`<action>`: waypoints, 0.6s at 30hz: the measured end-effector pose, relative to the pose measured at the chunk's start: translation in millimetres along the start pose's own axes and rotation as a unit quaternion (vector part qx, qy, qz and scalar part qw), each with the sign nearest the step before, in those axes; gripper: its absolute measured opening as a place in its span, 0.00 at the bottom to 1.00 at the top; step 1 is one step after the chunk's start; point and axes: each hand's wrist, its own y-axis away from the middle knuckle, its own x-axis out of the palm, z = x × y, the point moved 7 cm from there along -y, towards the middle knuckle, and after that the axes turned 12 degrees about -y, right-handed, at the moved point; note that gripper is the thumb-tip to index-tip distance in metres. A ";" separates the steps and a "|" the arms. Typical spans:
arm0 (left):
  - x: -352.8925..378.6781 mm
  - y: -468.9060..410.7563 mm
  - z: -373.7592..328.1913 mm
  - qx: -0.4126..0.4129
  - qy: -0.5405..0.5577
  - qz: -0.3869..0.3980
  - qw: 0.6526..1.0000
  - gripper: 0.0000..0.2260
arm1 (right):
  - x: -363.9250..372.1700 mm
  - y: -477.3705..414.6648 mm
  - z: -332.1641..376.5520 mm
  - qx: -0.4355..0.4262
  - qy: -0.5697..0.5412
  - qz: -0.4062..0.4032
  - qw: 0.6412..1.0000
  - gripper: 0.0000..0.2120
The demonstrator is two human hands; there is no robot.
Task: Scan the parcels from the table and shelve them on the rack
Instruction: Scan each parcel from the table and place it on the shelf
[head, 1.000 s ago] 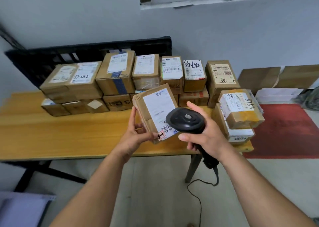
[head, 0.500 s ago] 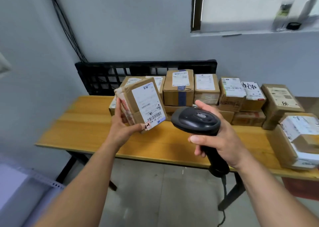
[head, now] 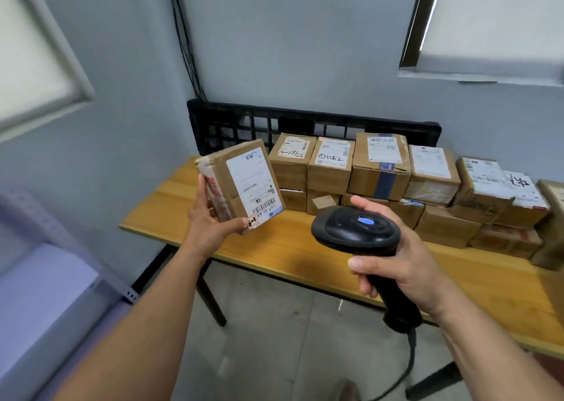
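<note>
Scan step, I judge. Left hand (head: 210,225) clamps the parcel (head: 241,184) from beneath, above the counter's (head: 293,248) left end. Right hand (head: 399,266) is wrapped round the scanner (head: 355,229), blue lamp lit. Parcel's long axis is near upright, top tipped left; the label faces the head camera, barcode low. Next: nose on barcode, then the rack (head: 61,278), probably lower left.

The parcels (head: 378,168) sit in two layers along the back of the table (head: 274,248). A crate (head: 232,119) stands behind them, by the wall. The left hand (head: 210,226) holds one parcel (head: 244,184) up over the table's left end. The scanner (head: 355,229), in the right hand (head: 403,266), is just right of it. The rack (head: 129,293) stands left of the table.
</note>
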 end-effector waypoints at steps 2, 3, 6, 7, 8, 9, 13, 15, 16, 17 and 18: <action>-8.5 1.2 5.2 -0.010 -0.004 -0.010 1.000 0.59 | 4.5 -6.4 -1.1 0.004 0.003 0.011 1.000 0.43; -11.9 2.1 8.5 -0.017 -0.003 -0.015 1.000 0.59 | 6.0 -9.4 -1.5 0.006 0.005 0.017 1.000 0.43; -21.6 8.9 14.0 -0.032 0.005 -0.027 0.999 0.59 | 9.8 -18.7 -0.9 0.010 0.015 0.033 0.999 0.42; -24.4 11.0 15.4 -0.037 0.003 -0.032 0.999 0.59 | 11.3 -22.0 -0.6 0.010 0.018 0.039 0.999 0.42; -27.3 14.6 15.1 -0.046 0.002 -0.036 0.998 0.59 | 13.6 -25.1 0.3 0.010 0.019 0.046 0.999 0.42; -29.9 17.0 15.2 -0.053 0.001 -0.041 0.998 0.59 | 15.7 -28.6 1.2 0.010 0.019 0.054 0.998 0.42; -41.5 28.7 15.7 -0.078 -0.002 -0.068 0.995 0.59 | 19.2 -41.0 1.5 0.021 0.016 0.089 0.996 0.45; -45.9 37.3 15.2 -0.083 -0.003 -0.084 0.993 0.58 | 19.6 -43.3 2.0 0.027 0.003 0.102 0.994 0.46; -48.2 41.7 15.0 -0.089 -0.006 -0.093 0.992 0.57 | 19.9 -44.0 2.5 0.029 -0.003 0.110 0.993 0.46; -50.5 45.4 15.0 -0.093 -0.011 -0.104 0.990 0.56 | 20.5 -44.5 2.8 0.031 -0.005 0.119 0.992 0.46; -52.8 50.1 13.5 -0.099 -0.013 -0.111 0.989 0.56 | 21.9 -45.3 3.4 0.032 -0.006 0.129 0.991 0.46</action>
